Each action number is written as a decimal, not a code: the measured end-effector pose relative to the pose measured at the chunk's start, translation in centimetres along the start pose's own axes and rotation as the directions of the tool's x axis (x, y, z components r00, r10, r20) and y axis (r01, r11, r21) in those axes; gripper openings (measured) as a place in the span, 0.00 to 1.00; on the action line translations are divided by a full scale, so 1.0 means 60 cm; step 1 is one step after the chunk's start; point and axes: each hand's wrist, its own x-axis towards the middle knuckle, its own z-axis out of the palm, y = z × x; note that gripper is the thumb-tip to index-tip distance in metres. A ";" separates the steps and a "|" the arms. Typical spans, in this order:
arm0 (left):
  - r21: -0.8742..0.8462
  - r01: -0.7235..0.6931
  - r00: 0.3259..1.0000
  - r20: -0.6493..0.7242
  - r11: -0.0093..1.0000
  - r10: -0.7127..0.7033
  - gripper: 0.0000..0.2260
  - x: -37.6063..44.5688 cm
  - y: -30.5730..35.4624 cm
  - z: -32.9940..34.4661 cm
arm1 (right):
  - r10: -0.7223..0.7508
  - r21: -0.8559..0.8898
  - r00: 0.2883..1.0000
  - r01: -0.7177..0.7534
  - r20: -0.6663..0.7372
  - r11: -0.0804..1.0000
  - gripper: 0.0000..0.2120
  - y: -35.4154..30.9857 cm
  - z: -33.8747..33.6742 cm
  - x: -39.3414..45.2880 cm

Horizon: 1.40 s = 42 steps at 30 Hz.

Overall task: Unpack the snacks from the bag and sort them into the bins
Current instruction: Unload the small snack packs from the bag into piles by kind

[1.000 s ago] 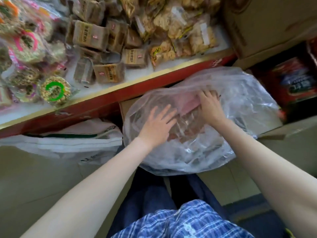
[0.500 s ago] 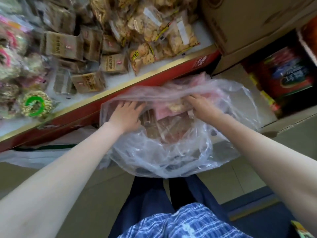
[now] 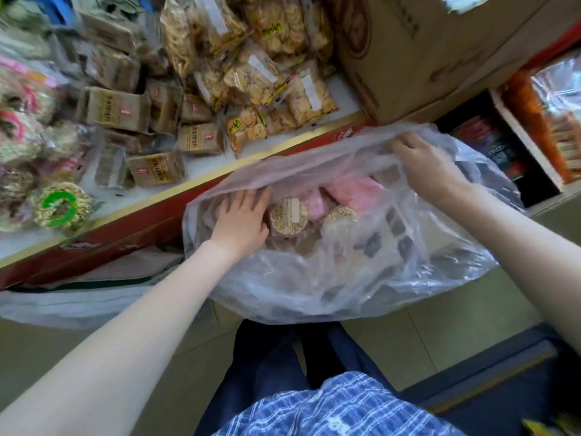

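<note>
Plastic fills the middle of the head view: the clear bag sags below the red edge of the display counter, and we see our two hands working its mouth so the snacks inside can be reached. Our right hand has its fingers curled over the far rim of the bag, pinching the film and lifting it up and away, which we judge is what holds the opening wide. Our left hand is inside the mouth with fingers nearly straight and close together, holding nothing; its fingertips lie under the raised film and it sits just beside a round snack pack. Beyond that pack, between our two hands, lie pink packets, all of them in the bag and not yet taken out. Past our left hand, up on the counter, brown packets and bags of pale biscuits lie in separate heaps, with ring-shaped snacks further to the left of it; we take these heaps for the sorting places, though no bin walls show clearly. A cardboard box stands above our right hand.
</note>
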 end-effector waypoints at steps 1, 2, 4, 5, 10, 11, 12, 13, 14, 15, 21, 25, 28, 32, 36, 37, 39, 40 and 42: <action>-0.008 0.002 1.000 0.013 1.000 -0.002 0.30 0.006 0.006 -0.002 | 0.008 -0.039 0.998 -0.006 0.063 0.999 0.18 -0.014 0.009 -0.005; -0.016 0.003 1.000 0.031 1.000 -0.003 0.30 0.012 0.010 -0.002 | -0.001 -0.045 0.997 0.004 0.073 0.999 0.17 -0.033 0.023 -0.014; -0.028 0.011 0.998 0.057 1.000 -0.009 0.30 0.019 0.012 0.003 | -0.087 0.043 0.995 0.084 0.054 0.996 0.18 -0.078 0.054 -0.038; -0.034 0.013 0.998 0.066 0.999 -0.010 0.30 0.020 0.010 0.007 | -0.140 0.086 0.985 0.132 0.099 0.988 0.20 -0.098 0.074 -0.047; -0.081 0.072 0.995 0.076 0.994 -0.066 0.29 0.012 -0.002 0.025 | -0.099 0.108 0.893 0.057 0.439 0.993 0.27 -0.120 0.163 -0.026; -0.096 0.091 0.993 0.089 0.991 -0.082 0.29 0.008 -0.003 0.028 | -0.044 0.075 0.880 0.010 0.474 0.997 0.27 -0.122 0.170 -0.020; -0.105 0.103 0.990 0.106 0.989 -0.092 0.29 0.004 -0.005 0.033 | -0.006 0.033 0.870 -0.012 0.492 0.999 0.26 -0.125 0.174 -0.016; -0.108 0.107 0.988 0.121 0.988 -0.094 0.29 -0.002 -0.006 0.037 | 0.017 0.000 0.864 -0.019 0.504 1.000 0.25 -0.127 0.178 -0.015; -0.109 0.106 0.987 0.133 0.988 -0.091 0.29 -0.008 -0.006 0.042 | 0.026 -0.017 0.862 -0.021 0.507 1.000 0.24 -0.130 0.177 -0.016; -0.109 0.104 0.985 0.146 0.989 -0.088 0.28 -0.014 -0.006 0.045 | 0.024 -0.022 0.858 -0.015 0.513 1.000 0.23 -0.130 0.175 -0.018; -0.122 0.108 0.984 0.157 0.987 -0.088 0.28 -0.040 -0.010 0.032 | -0.068 0.196 0.935 -0.001 0.348 0.981 0.12 -0.138 0.088 -0.030; -0.095 0.100 0.985 0.146 0.990 -0.086 0.29 -0.058 -0.020 0.017 | -0.158 0.271 0.921 0.060 0.355 0.961 0.11 -0.149 0.015 -0.034; -0.112 0.048 0.994 0.100 0.993 -0.037 0.28 -0.077 -0.025 0.000 | -0.191 0.234 0.918 0.112 0.349 0.966 0.11 -0.153 -0.037 -0.021; -0.220 -0.064 0.996 -0.082 0.973 0.047 0.27 -0.110 -0.030 -0.019 | -0.146 0.349 0.975 0.080 0.167 0.934 0.11 -0.175 -0.093 0.004; -0.219 -0.049 0.970 -0.241 0.974 -0.005 0.25 -0.148 -0.057 -0.021 | -0.107 0.474 0.992 0.061 0.071 0.879 0.11 -0.237 -0.110 0.041; -0.231 -0.018 0.967 -0.252 0.973 -0.042 0.25 -0.158 -0.069 -0.019 | -0.110 0.479 0.992 0.064 0.068 0.875 0.12 -0.257 -0.109 0.053; -0.262 0.070 0.960 -0.245 0.962 -0.137 0.25 -0.178 -0.100 -0.012 | -0.112 0.488 0.991 0.060 0.078 0.871 0.12 -0.304 -0.105 0.078; -0.284 0.121 0.953 -0.235 0.951 -0.192 0.25 -0.188 -0.119 -0.008 | -0.113 0.504 0.989 0.053 0.090 0.862 0.12 -0.331 -0.101 0.090; -0.329 0.225 0.929 -0.212 0.917 -0.303 0.25 -0.207 -0.159 0.000 | -0.132 0.566 0.982 0.031 0.138 0.824 0.14 -0.388 -0.091 0.114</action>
